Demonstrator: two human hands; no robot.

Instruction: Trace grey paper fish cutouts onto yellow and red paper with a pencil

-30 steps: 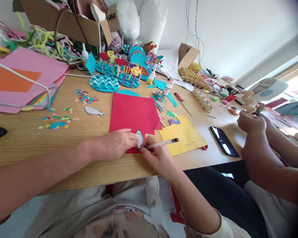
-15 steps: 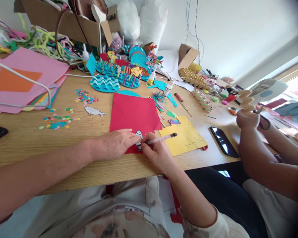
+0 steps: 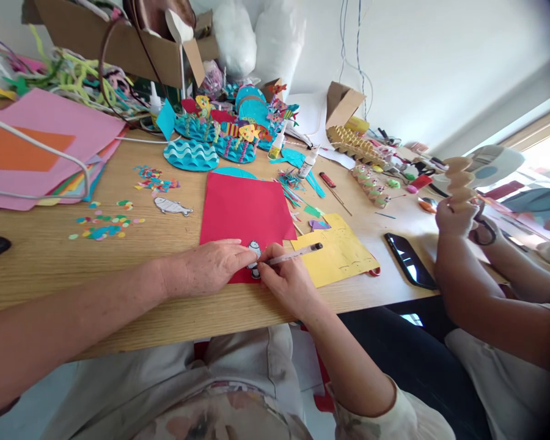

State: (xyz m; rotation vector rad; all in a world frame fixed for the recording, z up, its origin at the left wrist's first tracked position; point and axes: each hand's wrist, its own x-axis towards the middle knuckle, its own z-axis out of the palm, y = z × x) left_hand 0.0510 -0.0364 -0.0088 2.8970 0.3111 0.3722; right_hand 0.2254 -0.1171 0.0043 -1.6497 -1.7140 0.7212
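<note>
A sheet of red paper [image 3: 245, 208] lies before me with a small paper fish cutout [image 3: 253, 247] near its front edge. My left hand [image 3: 206, 266] rests flat over the left front of the sheet, fingers stretched out, its fingertips pressing on the fish. Pinched in my right hand [image 3: 286, 278] is a pen [image 3: 296, 253], its tip down at the fish's right edge; the tip itself is hidden by my fingers. Another, larger paper fish cutout [image 3: 173, 206] lies left of the sheet. Yellow paper [image 3: 339, 253] with pencil marks lies just right of my right hand.
Paper dots [image 3: 105, 226] are scattered at left, beside stacked pink paper [image 3: 50, 140]. Behind stand blue wave crafts [image 3: 191, 155] and a glue bottle [image 3: 308, 164]. A phone [image 3: 410, 261] lies at right, near another person's hands [image 3: 456, 220] holding a scalloped cardboard strip.
Both my hands stay at the small fish, with the pen only slightly shifted. The view has moved a little. At right, the other person's hands and cardboard strip have moved slightly.
</note>
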